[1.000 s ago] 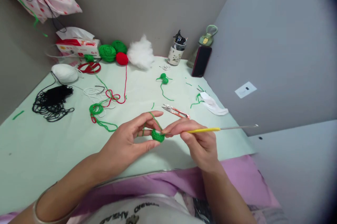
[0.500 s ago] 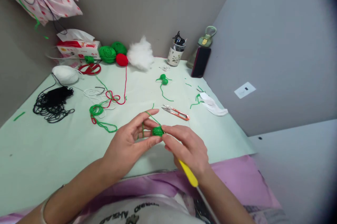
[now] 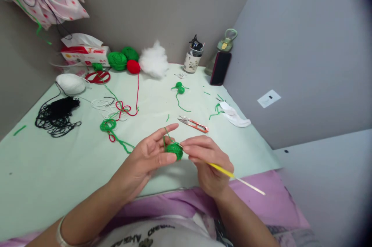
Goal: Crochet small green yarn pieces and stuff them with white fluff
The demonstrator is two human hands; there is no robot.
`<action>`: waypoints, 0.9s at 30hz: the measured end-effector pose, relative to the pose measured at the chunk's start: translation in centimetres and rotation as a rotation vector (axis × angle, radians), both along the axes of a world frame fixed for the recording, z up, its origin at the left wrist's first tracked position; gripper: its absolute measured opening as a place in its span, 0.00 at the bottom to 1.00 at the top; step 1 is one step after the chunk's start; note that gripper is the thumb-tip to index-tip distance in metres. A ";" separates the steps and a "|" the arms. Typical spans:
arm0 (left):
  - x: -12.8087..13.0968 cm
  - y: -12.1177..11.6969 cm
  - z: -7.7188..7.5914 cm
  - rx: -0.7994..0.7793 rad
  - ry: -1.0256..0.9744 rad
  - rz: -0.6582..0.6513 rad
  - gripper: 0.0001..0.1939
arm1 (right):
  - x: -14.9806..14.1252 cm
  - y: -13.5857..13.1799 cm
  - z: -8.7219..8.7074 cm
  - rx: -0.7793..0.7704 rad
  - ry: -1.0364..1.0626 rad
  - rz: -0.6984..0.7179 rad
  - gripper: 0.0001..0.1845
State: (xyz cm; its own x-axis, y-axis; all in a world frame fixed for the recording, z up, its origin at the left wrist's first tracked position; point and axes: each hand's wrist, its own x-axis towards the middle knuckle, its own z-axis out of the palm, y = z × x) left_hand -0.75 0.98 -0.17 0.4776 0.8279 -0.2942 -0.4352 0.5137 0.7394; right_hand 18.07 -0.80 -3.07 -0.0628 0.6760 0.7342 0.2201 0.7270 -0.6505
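Note:
My left hand (image 3: 149,154) pinches a small round green crochet piece (image 3: 174,151) between thumb and fingers. Green yarn (image 3: 166,134) runs from the piece up over its raised index finger. In my right hand (image 3: 210,162) is a crochet hook with a yellow grip (image 3: 222,170) and a pale shaft end. The hook's metal tip meets the upper right edge of the green piece; whether it passes through a stitch I cannot tell. Just beyond my hands lie orange thread snips (image 3: 194,124). Farther back rest two small green crochet balls (image 3: 180,89) with yarn tails.
Green yarn balls (image 3: 117,61), a red yarn ball (image 3: 133,66), white stuffing (image 3: 154,60) and a tissue box (image 3: 85,54) line the back wall. Black yarn (image 3: 58,115), a white yarn ball (image 3: 70,84) and red scissors (image 3: 98,77) lie left. A phone (image 3: 221,69) leans against a bottle (image 3: 227,42).
The green piece has tipped and shows more of its surface. My right hand has turned, swinging the hook's rear end up and right. Green yarn at left has shifted toward my left hand.

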 end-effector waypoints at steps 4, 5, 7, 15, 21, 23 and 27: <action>-0.5 0.4 -0.4 0.109 0.110 0.037 0.35 | 0.5 0.1 1.1 -0.098 0.070 0.056 0.14; -0.7 0.5 -0.5 0.137 0.125 0.025 0.34 | 0.7 0.2 1.3 -0.125 0.094 0.057 0.12; -1.0 0.7 -0.4 0.178 0.139 -0.003 0.31 | 1.0 0.4 1.5 -0.223 0.178 0.069 0.09; -0.4 0.6 -0.2 0.129 0.074 -0.030 0.26 | 0.1 1.6 1.1 -0.527 0.507 0.256 0.09; -0.1 0.4 -1.0 0.103 0.033 -0.079 0.26 | -0.5 1.3 0.7 -0.454 0.446 0.181 0.07; -0.1 0.4 -0.9 0.093 0.017 -0.086 0.28 | -0.5 1.3 0.7 -0.434 0.444 0.175 0.06; -0.3 0.5 -0.3 0.054 -0.023 -0.108 0.34 | -0.5 1.2 0.9 -0.411 0.415 0.216 0.06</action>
